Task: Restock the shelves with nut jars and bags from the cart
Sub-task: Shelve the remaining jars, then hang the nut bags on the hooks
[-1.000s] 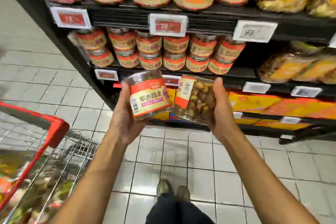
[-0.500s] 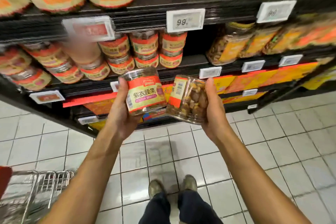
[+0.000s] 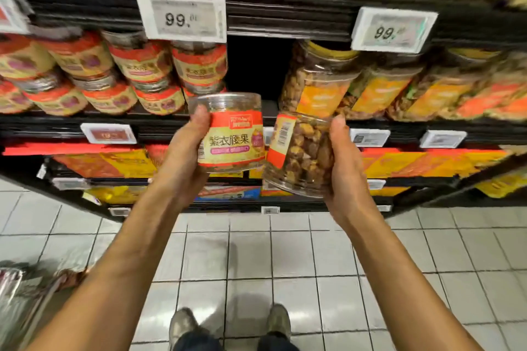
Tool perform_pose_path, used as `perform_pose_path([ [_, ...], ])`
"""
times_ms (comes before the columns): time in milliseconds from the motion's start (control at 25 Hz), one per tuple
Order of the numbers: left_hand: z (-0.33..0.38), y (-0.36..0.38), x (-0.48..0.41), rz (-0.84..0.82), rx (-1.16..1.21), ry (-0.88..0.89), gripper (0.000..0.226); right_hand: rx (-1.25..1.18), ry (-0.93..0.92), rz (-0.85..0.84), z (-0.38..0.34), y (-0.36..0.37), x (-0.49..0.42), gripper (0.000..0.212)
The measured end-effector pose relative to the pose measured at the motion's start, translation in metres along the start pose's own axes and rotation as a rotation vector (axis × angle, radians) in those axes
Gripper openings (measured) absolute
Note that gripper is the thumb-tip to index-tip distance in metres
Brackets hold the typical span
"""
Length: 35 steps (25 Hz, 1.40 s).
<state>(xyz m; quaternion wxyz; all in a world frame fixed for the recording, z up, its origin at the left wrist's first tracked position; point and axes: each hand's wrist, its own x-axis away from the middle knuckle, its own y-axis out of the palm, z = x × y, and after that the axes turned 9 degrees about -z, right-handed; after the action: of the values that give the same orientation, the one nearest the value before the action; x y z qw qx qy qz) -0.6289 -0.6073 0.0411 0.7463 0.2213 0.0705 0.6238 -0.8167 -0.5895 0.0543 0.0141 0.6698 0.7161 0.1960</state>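
Nut jar [image 3: 232, 134] per hand [image 3: 182, 159]

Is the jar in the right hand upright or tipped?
Tipped: the jar in the right hand leans, its barcode label slanted.

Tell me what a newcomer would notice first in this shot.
Two clear nut jars held up at centre: the left hand grips an upright jar with a red label, the right hand a tilted jar showing barcode and nuts. Behind them a dark gap opens on the middle shelf between stacked red jars and orange-labelled jars. Above hangs a white price tag reading 99.
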Motion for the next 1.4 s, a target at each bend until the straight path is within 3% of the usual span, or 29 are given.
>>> perform_pose_path([
  [200,-0.026,0.008,-0.025,-0.009,-0.105,0.053,0.043,0.007,0.015,-0.093,0.011,-0.034,-0.013,0.077],
  [400,-0.046,-0.001,-0.037,0.047,-0.219,0.133,0.085,0.018,-0.049,-0.116,0.025,-0.042,-0.031,0.04],
  [600,-0.062,0.014,-0.069,0.301,-0.251,0.556,0.039,-0.141,-0.139,-0.115,0.034,-0.031,-0.044,0.06],
  [760,-0.072,0.018,-0.098,0.397,-0.45,0.686,0.071,-0.207,-0.169,-0.084,0.049,-0.027,-0.048,0.068],
  [840,-0.078,0.013,-0.112,0.395,-0.528,0.696,0.076,-0.209,-0.156,-0.068,0.054,-0.03,-0.049,0.073],
  [960,-0.082,0.001,-0.126,0.385,-0.659,0.641,0.083,-0.194,-0.118,-0.051,0.062,-0.035,-0.05,0.064],
  [1080,-0.081,-0.008,-0.129,0.344,-0.91,0.583,0.079,-0.211,-0.116,-0.077,0.067,-0.038,-0.049,0.051],
  [1240,-0.08,-0.011,-0.113,0.349,-0.981,0.584,0.081,-0.22,-0.103,-0.08,0.07,-0.036,-0.05,0.048],
  [1320,-0.091,-0.015,-0.091,0.443,-1.117,0.702,0.071,-0.221,-0.097,-0.069,0.07,-0.034,-0.051,0.05],
  [1400,-0.11,-0.016,-0.072,0.419,-1.362,0.814,0.054,-0.244,-0.099,-0.061,0.069,-0.034,-0.053,0.056],
])
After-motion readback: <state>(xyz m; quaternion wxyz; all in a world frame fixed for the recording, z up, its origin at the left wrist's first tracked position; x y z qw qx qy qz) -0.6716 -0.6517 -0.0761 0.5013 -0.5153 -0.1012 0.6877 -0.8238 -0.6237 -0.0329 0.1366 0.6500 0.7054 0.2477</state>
